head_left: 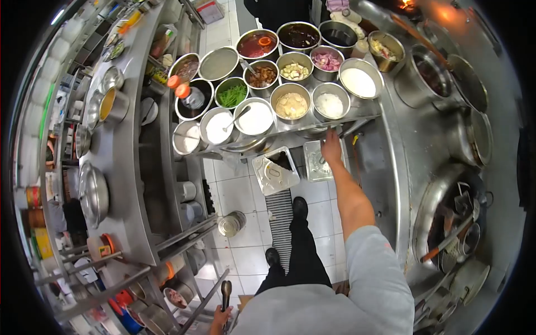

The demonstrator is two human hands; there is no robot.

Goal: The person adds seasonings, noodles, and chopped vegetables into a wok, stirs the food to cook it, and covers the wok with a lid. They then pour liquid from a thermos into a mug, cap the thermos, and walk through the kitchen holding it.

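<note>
- I see the left hand (220, 318) wrapped around tongs (226, 291), seemingly for ready use.
- Right hand (331, 147) over a steel pan (314, 171), below the ingredient bowls (331, 119); I cannot tell its grip.

Right arm (353, 198) stretched toward the far side, bare below a short grey sleeve (377, 257), elbow nearly straight, right hand (331, 147) pointing away, its grip unclear, left hand (221, 316) low at near left, fingers curled closed, left forearm mostly out of view
</note>
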